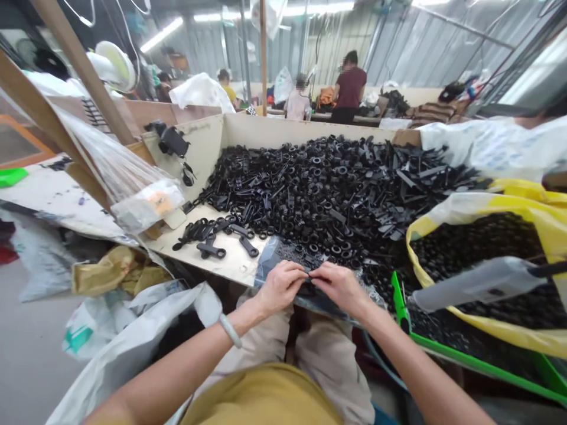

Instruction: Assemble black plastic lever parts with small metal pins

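My left hand (284, 285) and my right hand (337, 285) meet at the table's front edge, fingertips pinched close together. Between them is a small dark piece, mostly covered by the fingers and too small to name. Under the hands lies a clear plastic sheet (267, 258) with tiny black bits on it. A large heap of black plastic parts (305, 183), many with rings, rises just beyond. Left of my hands, several finished-looking black ring-ended pieces (214, 250) lie on the pale board.
At right, a yellow-and-white sack (419, 260) holds small black pieces, beside a green-edged tray (482, 367) and a grey cylindrical tool (476, 284). White sacks (146, 336) stand at lower left. A wooden post (84, 71) and fan (116, 66) are at left. Several people work farther back.
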{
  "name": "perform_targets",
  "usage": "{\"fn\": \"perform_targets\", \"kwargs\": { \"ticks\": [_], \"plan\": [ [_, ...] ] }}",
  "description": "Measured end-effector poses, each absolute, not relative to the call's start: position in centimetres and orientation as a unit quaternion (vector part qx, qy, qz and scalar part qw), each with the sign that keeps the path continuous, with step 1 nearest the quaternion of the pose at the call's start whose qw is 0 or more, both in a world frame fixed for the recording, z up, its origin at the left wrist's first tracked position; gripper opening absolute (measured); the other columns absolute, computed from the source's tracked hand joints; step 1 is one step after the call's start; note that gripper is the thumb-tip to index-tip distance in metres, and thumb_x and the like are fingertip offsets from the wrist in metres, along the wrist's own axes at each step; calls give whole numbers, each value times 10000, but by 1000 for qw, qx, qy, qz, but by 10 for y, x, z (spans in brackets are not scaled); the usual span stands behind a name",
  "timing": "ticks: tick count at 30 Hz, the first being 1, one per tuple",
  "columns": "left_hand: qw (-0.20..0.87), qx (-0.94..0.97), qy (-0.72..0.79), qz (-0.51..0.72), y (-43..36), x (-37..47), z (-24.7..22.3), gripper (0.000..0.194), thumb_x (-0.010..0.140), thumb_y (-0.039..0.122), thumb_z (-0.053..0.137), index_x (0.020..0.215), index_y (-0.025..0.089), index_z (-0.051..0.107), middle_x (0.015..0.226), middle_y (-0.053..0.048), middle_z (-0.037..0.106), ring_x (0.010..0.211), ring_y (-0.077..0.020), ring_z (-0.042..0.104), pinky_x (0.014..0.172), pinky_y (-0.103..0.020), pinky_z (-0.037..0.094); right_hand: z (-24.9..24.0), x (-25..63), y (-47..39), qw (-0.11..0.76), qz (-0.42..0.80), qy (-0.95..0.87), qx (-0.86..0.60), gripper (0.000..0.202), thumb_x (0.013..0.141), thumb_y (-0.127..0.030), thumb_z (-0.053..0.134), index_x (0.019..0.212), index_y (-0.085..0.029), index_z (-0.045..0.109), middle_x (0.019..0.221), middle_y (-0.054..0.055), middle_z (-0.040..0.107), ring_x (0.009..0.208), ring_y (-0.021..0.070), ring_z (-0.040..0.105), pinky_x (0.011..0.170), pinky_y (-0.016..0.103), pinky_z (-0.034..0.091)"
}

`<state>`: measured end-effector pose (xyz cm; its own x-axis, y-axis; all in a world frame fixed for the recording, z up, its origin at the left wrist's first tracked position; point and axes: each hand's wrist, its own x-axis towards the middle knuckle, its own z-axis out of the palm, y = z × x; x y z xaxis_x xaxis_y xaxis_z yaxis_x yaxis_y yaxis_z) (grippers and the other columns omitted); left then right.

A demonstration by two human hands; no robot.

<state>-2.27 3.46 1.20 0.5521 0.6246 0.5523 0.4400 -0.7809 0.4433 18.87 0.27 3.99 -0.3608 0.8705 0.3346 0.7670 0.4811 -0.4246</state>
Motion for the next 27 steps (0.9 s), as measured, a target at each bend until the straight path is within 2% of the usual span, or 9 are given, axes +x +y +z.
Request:
{"fn": "perform_targets", "kwargs": {
  "ticks": [2,4,9,18,27],
  "plan": [
    [117,860,327,373,46,-32,19,211,987,138,547,1030,199,745,1071,-56,735,991,-164,657,892,-321,533,35,190,1,272,95,-820,-495,168,956,-156,609,992,-195,769,892,40,737,797,168,730,725,269,566],
    [105,848,360,374,65,-42,25,229,999,148,524,1034,198,744,1019,-62,727,974,-181,651,886,-343,531,32,191,0,274,100,-821,-491,201,986,-172,568,1033,-208,761,904,39,728,799,168,732,725,270,573],
    [89,847,414,323,121,-52,29,178,940,130,601,1011,200,747,904,-42,702,890,-198,627,853,-347,510,24,193,-1,288,122,-813,-492,267,1011,-185,537,1212,-233,706,979,46,737,844,190,745,759,302,600],
    [134,851,446,242,151,-38,19,107,856,138,714,907,224,750,776,-7,649,842,-193,623,824,-316,479,14,197,-14,337,166,-789,-487,284,1043,-257,514,1291,-243,653,1049,69,752,897,206,755,783,320,619],
    [229,782,501,293,146,-29,44,38,833,224,733,816,194,748,740,-13,674,762,-176,606,778,-310,482,20,205,-26,432,214,-724,-493,297,1033,-266,523,1277,-242,691,1068,86,769,938,210,752,834,329,614]
  ]
}}
